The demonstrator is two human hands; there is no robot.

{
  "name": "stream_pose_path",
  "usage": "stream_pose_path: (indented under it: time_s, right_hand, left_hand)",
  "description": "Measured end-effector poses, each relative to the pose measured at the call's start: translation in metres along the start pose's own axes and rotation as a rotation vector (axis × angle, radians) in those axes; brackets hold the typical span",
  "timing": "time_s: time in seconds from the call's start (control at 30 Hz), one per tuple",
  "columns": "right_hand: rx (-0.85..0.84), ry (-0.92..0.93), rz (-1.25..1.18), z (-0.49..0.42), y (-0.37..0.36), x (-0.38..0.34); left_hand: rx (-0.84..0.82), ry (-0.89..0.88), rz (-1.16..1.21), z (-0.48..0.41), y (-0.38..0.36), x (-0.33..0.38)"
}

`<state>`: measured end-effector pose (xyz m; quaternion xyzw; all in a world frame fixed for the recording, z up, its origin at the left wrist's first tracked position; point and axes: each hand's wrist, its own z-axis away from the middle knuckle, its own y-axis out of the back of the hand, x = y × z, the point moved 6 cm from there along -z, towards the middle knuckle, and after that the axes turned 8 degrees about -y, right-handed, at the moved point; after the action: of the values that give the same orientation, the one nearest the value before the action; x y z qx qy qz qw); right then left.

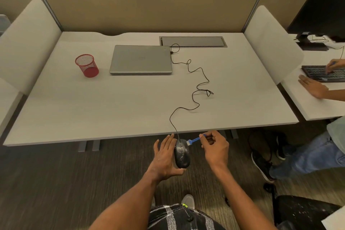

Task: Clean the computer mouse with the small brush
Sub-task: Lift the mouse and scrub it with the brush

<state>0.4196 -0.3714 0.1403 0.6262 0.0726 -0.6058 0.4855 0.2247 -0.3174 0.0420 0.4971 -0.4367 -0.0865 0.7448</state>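
We held the mouse (pixel 182 155) in the left hand (pixel 165 157) off the desk (pixel 130 99) edge, long axis pointing away; right hand (pixel 216 148) pinched the small brush (pixel 194 139), bristles touching the mouse's far right end

Even, soft overhead light; pale grey tabletop (pixel 130 99) shows faint shadows, no glare. Wide-angle bowing at edges; slight overall softness.

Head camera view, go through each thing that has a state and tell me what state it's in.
Mouse: held off the desk in the left hand, cable plugged into laptop.
Small brush: pinched in the right hand, bristles on the mouse's front.
Laptop: closed, flat.
Red mesh cup: upright.
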Motion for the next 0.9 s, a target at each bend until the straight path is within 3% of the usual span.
stream_pose_path:
  time_s: [0.13,0.3,0.47,0.6,0.73,0.9]
  right_hand:
    - [-0.079,0.035,-0.021,0.003,-0.003,-0.004]
    - [-0.007,0.030,-0.005,0.003,0.003,-0.002]
    - [-0.132,0.057,0.000,0.004,-0.004,-0.003]
    - [-0.018,0.072,0.015,0.006,0.002,-0.002]
    - [-0.094,0.074,-0.004,0.007,0.001,-0.004]
    - [-0.015,0.047,-0.009,0.008,0.008,-0.001]
  left_hand:
    - [0.002,0.010,0.016,0.000,0.000,-0.001]
    - [0.005,0.019,0.020,0.000,0.000,-0.002]
    - [-0.004,0.030,0.021,0.000,-0.001,-0.004]
    - [0.002,0.019,0.005,-0.001,-0.001,-0.002]
    - [0.007,0.019,0.003,-0.001,-0.001,-0.003]
    - [0.003,0.009,0.001,-0.002,-0.001,-0.003]
